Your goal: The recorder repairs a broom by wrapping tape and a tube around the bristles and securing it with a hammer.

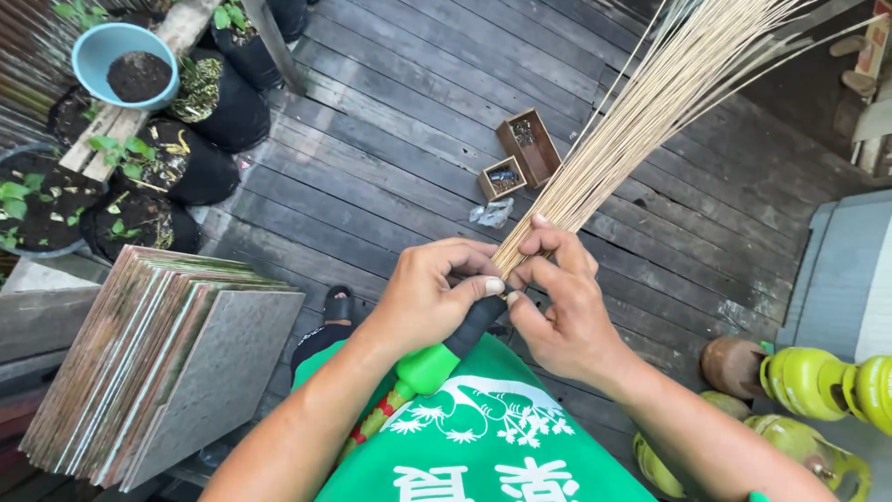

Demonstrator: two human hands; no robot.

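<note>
Nearest, low in view: green cloth (pixel 483 446) over the lap, with both forearms reaching out across it. Left hand (pixel 432 293) curled around the dark top of a broom handle (pixel 423 372), thumb and forefinger pressed together at the base of the sticks (pixel 641 121). Right hand (pixel 557 302) just beside it, fingertips (pixel 542 223) pinching those same sticks where they enter the handle. Sticks bunched tight at the hands, fanning out far and right past the top edge. Handle green below the dark grip, then red-banded, running down toward the lap.

Beyond the hands, open plank floor (pixel 390 139), broken only by 2 small wooden boxes (pixel 520 153) and a scrap of clear plastic (pixel 491 214) close to the sticks. Left: stack of tiles (pixel 167 363) leaning on edge, black plant bags (pixel 200 121) and a blue bowl (pixel 125 56) of soil farther off. Right, near: green gas cylinders (pixel 822 381) crowding that corner, beside a grey panel (pixel 836 270).
</note>
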